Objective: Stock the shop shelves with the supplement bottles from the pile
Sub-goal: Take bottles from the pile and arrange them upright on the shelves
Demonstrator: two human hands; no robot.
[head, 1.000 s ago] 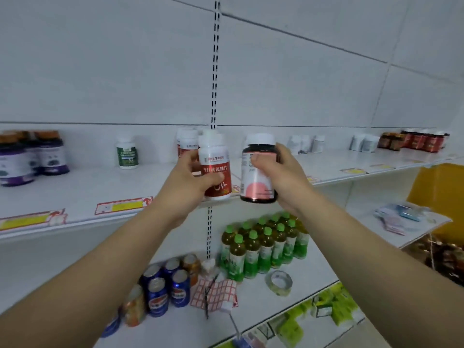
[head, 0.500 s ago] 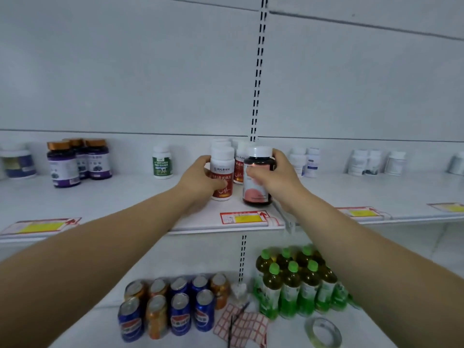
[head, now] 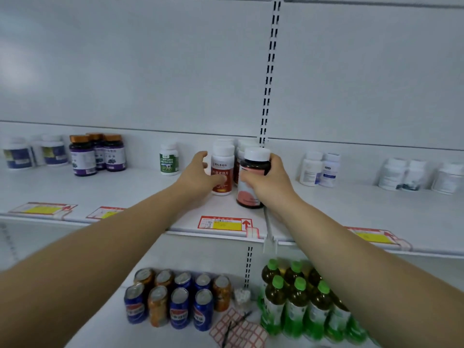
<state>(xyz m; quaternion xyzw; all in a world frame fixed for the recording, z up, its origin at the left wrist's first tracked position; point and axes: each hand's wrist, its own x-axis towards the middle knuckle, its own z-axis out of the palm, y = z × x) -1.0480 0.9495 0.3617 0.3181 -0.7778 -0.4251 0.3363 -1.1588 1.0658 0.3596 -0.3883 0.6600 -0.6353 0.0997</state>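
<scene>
On the white upper shelf (head: 140, 189) stands a white bottle with a red label (head: 223, 169), in front of more bottles of the same kind. My left hand (head: 197, 175) is beside it with fingers spread; the index finger is off the bottle and the thumb lies over the lower label. My right hand (head: 270, 182) grips a dark bottle with a white cap and pink label (head: 251, 182). That bottle stands on the shelf just right of the red-label bottle.
Purple-label bottles (head: 82, 156) and a green-label bottle (head: 169, 159) stand at the left, white bottles (head: 319, 169) at the right. Price tags (head: 223, 223) line the shelf edge. The lower shelf holds cans (head: 175, 300), green drink bottles (head: 296, 307) and a sticker sheet (head: 238, 327).
Both hands carried their bottles forward and set them down on the upper shelf. My left hand's fingers have loosened from the red-label bottle; the right still grips the dark one.
</scene>
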